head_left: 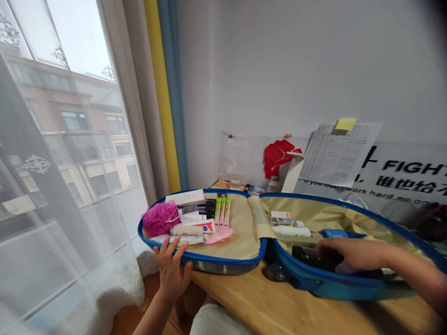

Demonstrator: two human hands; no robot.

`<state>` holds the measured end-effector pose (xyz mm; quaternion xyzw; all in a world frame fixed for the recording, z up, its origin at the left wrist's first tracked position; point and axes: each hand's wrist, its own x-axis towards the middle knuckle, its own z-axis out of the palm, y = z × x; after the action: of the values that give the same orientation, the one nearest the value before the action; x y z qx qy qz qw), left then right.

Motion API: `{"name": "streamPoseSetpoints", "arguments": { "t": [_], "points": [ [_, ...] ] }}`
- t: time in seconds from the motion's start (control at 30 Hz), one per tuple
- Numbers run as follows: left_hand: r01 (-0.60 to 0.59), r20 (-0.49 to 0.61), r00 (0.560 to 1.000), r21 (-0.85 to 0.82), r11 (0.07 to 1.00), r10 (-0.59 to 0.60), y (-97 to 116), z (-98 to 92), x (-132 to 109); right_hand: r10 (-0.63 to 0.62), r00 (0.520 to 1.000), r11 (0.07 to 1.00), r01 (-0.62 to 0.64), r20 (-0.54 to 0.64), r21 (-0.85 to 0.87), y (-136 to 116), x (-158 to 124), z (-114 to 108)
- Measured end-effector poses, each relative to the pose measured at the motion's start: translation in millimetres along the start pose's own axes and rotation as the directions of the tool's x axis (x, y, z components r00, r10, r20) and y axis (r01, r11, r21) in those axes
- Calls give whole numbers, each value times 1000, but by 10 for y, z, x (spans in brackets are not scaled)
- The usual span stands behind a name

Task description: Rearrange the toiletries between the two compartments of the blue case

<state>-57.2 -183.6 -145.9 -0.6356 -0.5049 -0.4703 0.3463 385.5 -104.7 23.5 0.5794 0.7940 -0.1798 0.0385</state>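
A blue suitcase (223,266) lies spread wide on a wooden desk, its two beige-lined halves side by side. My left hand (172,258) rests on the near rim of the left half, fingers spread. Just beyond it are a magenta bath puff (161,217), a beige tube (187,231), a pink item (219,236), several pink-and-green sticks (222,210) and a white box (185,198). Inside the right half, my right hand (352,255) is closed around a dark bottle (306,256); the fingertips are partly hidden. Behind it lie a white bottle (291,231), a clear bottle (284,222) and a blue item (335,233).
The desk's front edge (240,309) runs below the suitcase. Behind it stand a glass (236,181) and a small jar (273,183) against the wall. Papers (338,156) are clipped up there. A sheer curtain (63,186) covers the window at left.
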Motion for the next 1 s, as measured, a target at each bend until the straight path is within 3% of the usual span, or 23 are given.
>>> {"name": "streamPoseSetpoints", "arguments": {
  "t": [0.1, 0.17, 0.3, 0.47, 0.63, 0.83, 1.0],
  "points": [
    [10, 10, 1000, 3, 1000, -10, -8, 8, -23, -48, 998, 998, 49, -27, 48, -13, -4, -271],
    [8, 14, 1000, 5, 1000, -8, -13, 14, -34, -102, 992, 992, 108, -81, 72, -149, 14, -435],
    [-14, 7, 1000, -3, 1000, 14, -4, 7, -8, -271, 955, 954, 283, -121, 95, -819, 139, -518],
    [-28, -16, 999, -30, 999, 27, 21, -8, 48, -494, 862, 863, 502, -115, 51, -1890, 468, -173],
    [-33, -56, 998, -82, 996, 28, 23, -42, 96, -593, 804, 805, 593, -38, -8, -2586, 752, 206],
    [0, -116, 993, -27, 1000, -3, -54, -190, 360, -670, 742, 742, 670, -25, -8, -2935, 824, 398],
    [-117, 42, 992, -10, 993, 117, -183, -248, 655, -654, 752, 749, 659, -87, 68, -2960, 892, 530]
  ]
}}
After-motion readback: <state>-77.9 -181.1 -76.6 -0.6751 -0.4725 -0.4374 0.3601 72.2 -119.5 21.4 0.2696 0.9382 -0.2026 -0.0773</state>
